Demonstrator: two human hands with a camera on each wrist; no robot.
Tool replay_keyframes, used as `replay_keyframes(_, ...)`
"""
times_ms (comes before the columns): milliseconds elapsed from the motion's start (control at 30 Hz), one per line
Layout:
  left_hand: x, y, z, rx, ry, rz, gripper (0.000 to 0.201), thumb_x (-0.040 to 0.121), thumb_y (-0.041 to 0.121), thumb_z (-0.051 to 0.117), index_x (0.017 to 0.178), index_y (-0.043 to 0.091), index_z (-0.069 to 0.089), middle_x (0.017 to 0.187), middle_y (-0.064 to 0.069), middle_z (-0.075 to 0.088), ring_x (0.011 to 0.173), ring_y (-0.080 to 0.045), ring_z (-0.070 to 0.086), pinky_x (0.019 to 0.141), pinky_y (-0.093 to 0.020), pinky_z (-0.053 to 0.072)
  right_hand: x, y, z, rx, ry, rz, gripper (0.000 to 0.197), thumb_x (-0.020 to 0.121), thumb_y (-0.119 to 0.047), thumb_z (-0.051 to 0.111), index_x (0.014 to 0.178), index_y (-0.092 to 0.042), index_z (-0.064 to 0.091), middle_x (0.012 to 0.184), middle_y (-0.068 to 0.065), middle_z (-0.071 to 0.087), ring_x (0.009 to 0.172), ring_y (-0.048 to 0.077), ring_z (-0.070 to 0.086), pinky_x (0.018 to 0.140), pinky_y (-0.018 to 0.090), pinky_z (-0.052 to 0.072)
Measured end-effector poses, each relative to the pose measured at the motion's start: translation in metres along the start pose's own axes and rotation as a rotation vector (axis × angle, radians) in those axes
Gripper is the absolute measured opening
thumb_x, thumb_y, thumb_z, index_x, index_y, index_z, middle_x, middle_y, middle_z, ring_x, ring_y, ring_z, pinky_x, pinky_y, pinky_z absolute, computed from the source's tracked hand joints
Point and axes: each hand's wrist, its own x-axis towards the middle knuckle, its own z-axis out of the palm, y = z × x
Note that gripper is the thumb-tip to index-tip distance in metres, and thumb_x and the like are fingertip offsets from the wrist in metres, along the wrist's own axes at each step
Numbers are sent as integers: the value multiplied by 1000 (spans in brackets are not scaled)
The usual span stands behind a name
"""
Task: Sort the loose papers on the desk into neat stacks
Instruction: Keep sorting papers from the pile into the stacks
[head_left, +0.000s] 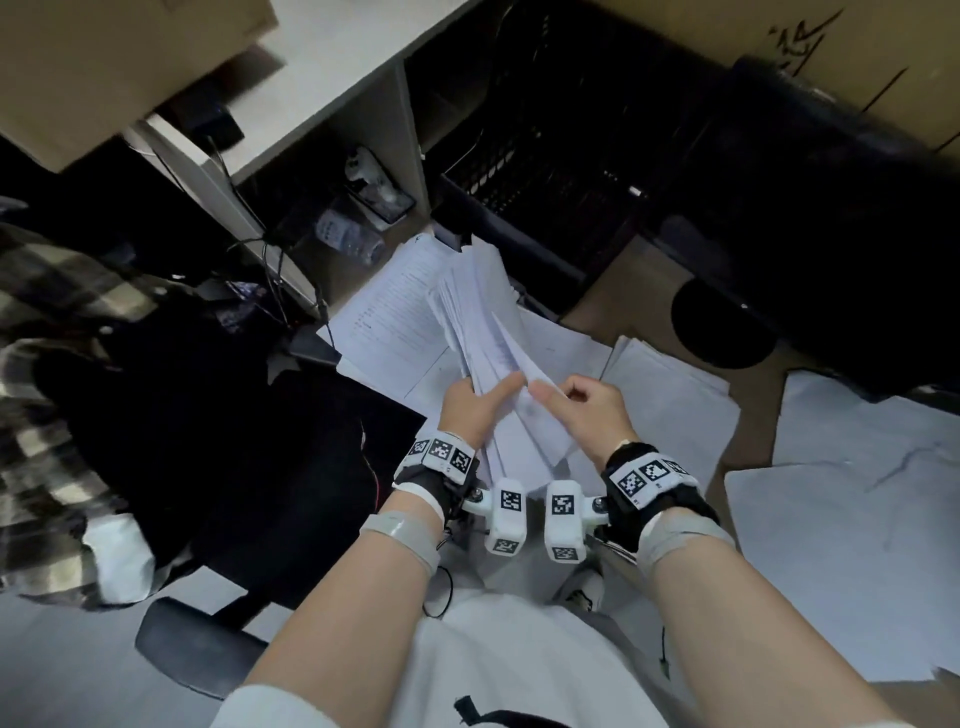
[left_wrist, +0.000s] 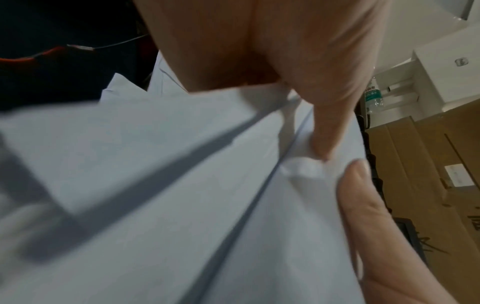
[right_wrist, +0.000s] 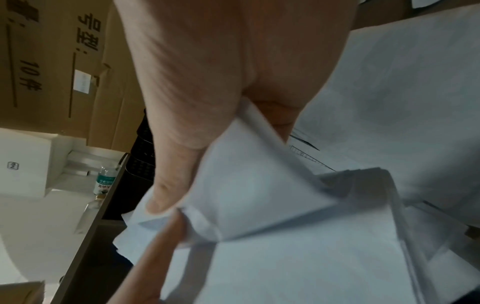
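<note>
A fanned bundle of white papers (head_left: 483, 332) is held up in front of the person, its sheets splayed at the far end; the left hand (head_left: 470, 408) holds it from the left side with a closed grip, thumb pressed across the top sheets and fingers hidden beneath; the right hand (head_left: 587, 410) has its grip closed on the near corner of one sheet, pinched between thumb and forefinger, and the right wrist view shows that corner bent up and creased between them; the two thumbs nearly meet on the bundle. Below it lie more sheets: a printed page (head_left: 395, 312) to the left, a loose stack (head_left: 670, 384) to the right, and large blank sheets (head_left: 852, 499) farther right, on brown cardboard (head_left: 623, 291); whether this is a counter or the floor is unclear. A black crate (head_left: 550, 171) stands beyond; a plastic water bottle (head_left: 345, 236) lies near a white shelf unit (head_left: 322, 88).
</note>
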Motion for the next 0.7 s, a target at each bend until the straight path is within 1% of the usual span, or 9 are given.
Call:
replay_keyframes(67, -8, 2, 3, -18, 57, -11, 11, 88, 13, 69, 89, 2, 71, 80, -9, 72, 70, -25, 69, 53, -22, 54, -2, 0, -6, 17, -22, 18, 45, 89, -33, 72, 58, -19, 43, 54, -7, 33, 53, 10, 31, 51, 24, 29)
replay_keyframes(167, -23, 0, 11, -18, 131, -6, 13, 88, 6, 56, 85, 1, 67, 67, -3, 61, 57, -17, 56, 43, -18, 43, -7, 7, -19, 48, 50, 72, 24, 94, -26, 65, 76, -11, 63, 70, -2, 55, 66, 12, 47, 61, 25, 41)
replay_keyframes(233, -32, -6, 17, -15, 178, -4, 20, 84, 11, 55, 94, 2, 70, 70, -2, 65, 61, -19, 60, 49, -21, 46, -6, 20, -36, 51, 222, 120, 20, 96, -22, 58, 94, -4, 67, 83, 4, 60, 78, 16, 52, 68, 28, 45)
replay_keyframes(300, -39, -13, 22, -1, 225, -22, 21, 80, 16, 56, 90, 7, 72, 76, -7, 71, 69, -26, 67, 55, -30, 53, -7, 36, -58, -12, 352, 159, 25, 97, -23, 51, 99, -3, 65, 90, 10, 63, 85, 23, 55, 77, 33, 46)
replay_keyframes(433, -57, -34, 44, 31, 216, -28, 25, 73, 20, 56, 84, 4, 71, 90, -21, 74, 85, -36, 73, 74, -51, 60, -21, 68, -95, -151, 342, 260, 22, 99, -19, 45, 104, -6, 63, 93, 11, 59, 86, 26, 53, 75, 30, 38)
replay_keyframes(533, -67, -52, 64, 20, 222, -20, 27, 74, 17, 55, 87, -2, 71, 89, -23, 74, 79, -35, 72, 67, -46, 60, -33, 89, -120, -301, 238, 335, 14, 97, -20, 46, 89, -20, 58, 79, 4, 54, 78, 25, 47, 71, 27, 34)
replay_keyframes(600, -71, -60, 75, 8, 235, -17, 27, 75, 16, 56, 86, -4, 70, 80, -17, 72, 71, -29, 68, 62, -38, 56, -40, 104, -137, -418, 146, 380, 26, 92, -25, 48, 67, -16, 50, 65, 5, 46, 71, 26, 44, 65, 33, 35)
replay_keyframes(667, -72, -67, 84, 2, 258, -10, 27, 72, 19, 57, 82, -1, 70, 75, -13, 71, 70, -30, 68, 62, -39, 56, -44, 120, -155, -456, 157, 421, 32, 92, -23, 47, 62, -12, 52, 74, 13, 54, 76, 30, 52, 69, 35, 42)
replay_keyframes(700, -72, -69, 87, 6, 274, -5, 24, 70, 21, 57, 79, 2, 69, 75, -13, 71, 70, -31, 69, 62, -41, 56, -45, 127, -162, -439, 192, 448, 30, 95, -19, 46, 70, -12, 62, 87, 19, 61, 84, 33, 57, 75, 35, 44)
